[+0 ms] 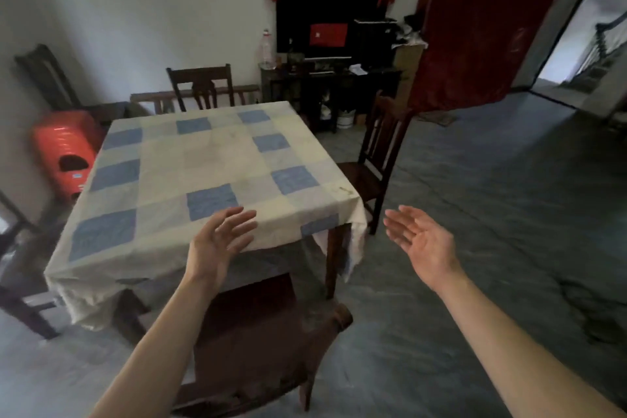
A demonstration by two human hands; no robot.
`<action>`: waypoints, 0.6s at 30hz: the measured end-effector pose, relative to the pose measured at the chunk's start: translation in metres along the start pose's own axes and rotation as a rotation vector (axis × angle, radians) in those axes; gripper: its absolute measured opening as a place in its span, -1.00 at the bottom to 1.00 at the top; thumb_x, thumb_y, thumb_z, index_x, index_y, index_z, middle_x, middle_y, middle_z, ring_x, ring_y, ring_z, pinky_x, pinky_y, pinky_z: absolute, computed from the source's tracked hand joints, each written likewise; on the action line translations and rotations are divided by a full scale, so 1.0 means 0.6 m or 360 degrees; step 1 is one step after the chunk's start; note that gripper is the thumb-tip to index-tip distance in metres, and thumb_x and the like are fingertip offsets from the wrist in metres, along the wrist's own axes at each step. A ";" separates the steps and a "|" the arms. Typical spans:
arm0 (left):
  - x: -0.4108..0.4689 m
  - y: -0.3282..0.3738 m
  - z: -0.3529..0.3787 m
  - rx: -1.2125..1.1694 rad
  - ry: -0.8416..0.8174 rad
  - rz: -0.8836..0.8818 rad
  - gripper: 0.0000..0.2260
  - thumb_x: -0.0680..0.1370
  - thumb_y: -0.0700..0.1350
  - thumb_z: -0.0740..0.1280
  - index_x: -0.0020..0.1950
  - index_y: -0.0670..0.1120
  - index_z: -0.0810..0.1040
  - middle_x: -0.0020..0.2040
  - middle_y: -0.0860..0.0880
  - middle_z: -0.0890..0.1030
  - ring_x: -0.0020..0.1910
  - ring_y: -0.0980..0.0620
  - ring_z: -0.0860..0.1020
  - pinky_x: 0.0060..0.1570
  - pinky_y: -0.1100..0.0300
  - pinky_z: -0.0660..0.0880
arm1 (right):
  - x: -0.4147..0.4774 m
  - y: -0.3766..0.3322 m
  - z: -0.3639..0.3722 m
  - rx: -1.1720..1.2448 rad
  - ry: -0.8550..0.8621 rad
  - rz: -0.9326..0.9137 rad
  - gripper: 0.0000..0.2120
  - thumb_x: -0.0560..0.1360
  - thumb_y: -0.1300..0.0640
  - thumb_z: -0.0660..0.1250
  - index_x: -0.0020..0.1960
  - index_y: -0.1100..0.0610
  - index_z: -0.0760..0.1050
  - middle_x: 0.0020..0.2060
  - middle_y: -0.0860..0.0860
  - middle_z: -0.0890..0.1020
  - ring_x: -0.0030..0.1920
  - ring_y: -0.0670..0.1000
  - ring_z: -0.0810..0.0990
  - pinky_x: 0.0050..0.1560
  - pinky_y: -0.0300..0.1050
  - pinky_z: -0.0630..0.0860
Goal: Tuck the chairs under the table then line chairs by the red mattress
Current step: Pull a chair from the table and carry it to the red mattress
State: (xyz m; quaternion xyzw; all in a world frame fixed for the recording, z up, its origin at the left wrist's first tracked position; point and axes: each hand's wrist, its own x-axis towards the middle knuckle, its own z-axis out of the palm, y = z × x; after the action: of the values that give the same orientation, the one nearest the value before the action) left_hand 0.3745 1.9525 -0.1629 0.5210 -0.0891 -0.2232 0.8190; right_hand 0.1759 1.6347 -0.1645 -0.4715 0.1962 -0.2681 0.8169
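A square table (210,159) under a blue-and-cream checked cloth fills the middle. Directly below me a dark wooden chair (271,336) has its seat partly under the table's near edge. A second chair (380,153) stands at the table's right side, seat pushed partway under. At the far side a third chair (202,85) shows only its backrest. Another chair (20,268) sits at the left edge, partly cut off. My left hand (220,241) hovers open over the near table edge. My right hand (420,241) is open, palm up, right of the table corner. The red mattress (481,27) leans upright against the far wall.
An orange plastic stool stack (64,149) stands left of the table. A dark cabinet (332,81) with a screen, a bottle and clutter lines the back wall. A doorway (590,44) opens at the far right. Grey floor (492,197) spreads right of the table.
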 end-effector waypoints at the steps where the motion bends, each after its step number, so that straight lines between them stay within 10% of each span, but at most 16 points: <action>1: 0.015 -0.004 0.035 0.0004 -0.0072 0.0007 -0.71 0.67 -0.01 0.18 0.17 -0.10 0.64 0.22 -0.17 0.70 0.19 -0.16 0.67 0.23 -0.09 0.50 | 0.005 -0.027 -0.009 0.0069 0.0030 -0.0064 -0.67 0.63 0.14 0.12 0.22 0.22 0.58 0.17 0.22 0.70 0.24 0.22 0.65 0.30 0.14 0.49; 18: 0.303 -0.194 0.698 -0.0021 -0.0740 -0.0082 -0.59 0.63 0.10 0.17 0.39 -0.02 0.57 0.34 -0.11 0.64 0.33 -0.16 0.60 0.32 -0.15 0.45 | 0.197 -0.325 -0.438 0.0130 0.0493 -0.0504 -0.54 0.68 -0.03 0.04 0.49 0.08 0.44 0.40 0.17 0.56 0.42 0.16 0.52 0.40 0.21 0.38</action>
State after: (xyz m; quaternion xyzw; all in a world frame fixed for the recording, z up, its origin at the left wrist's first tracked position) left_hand 0.3451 1.4867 -0.0976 0.4523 -0.2606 -0.3585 0.7740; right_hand 0.0678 1.3058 -0.1274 -0.4162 0.2318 -0.4701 0.7430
